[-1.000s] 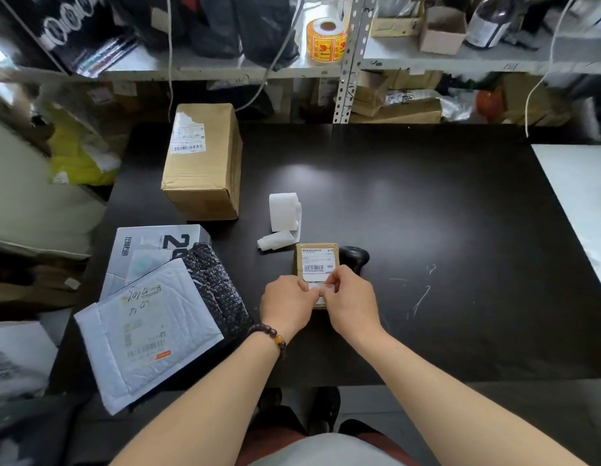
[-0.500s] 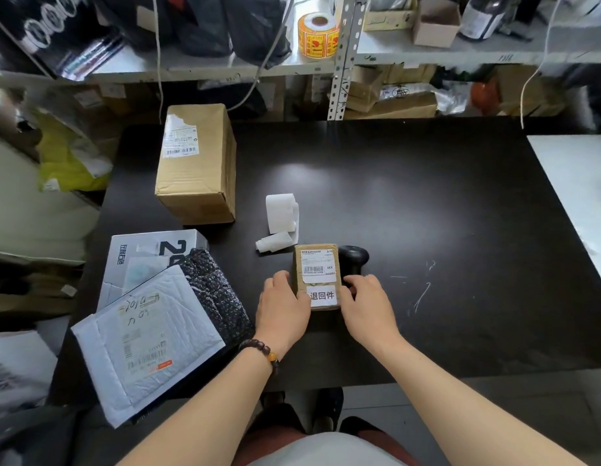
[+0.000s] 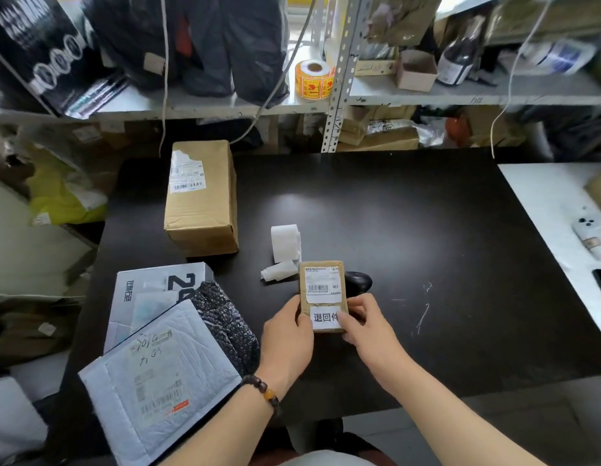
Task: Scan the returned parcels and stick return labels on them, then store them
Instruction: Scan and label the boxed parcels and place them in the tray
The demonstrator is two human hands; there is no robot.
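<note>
Left hand [image 3: 287, 334] and right hand [image 3: 366, 326] grip small brown parcel [image 3: 321, 290] near table [image 3: 427, 230] front edge, thumbs on white return label [image 3: 324, 318], likely pressing it flat.

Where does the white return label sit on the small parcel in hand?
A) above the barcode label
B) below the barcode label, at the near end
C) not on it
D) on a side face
B: the return label lies on the parcel's top face, nearer the person than the barcode label, where the left hand and right hand grip it.
</note>
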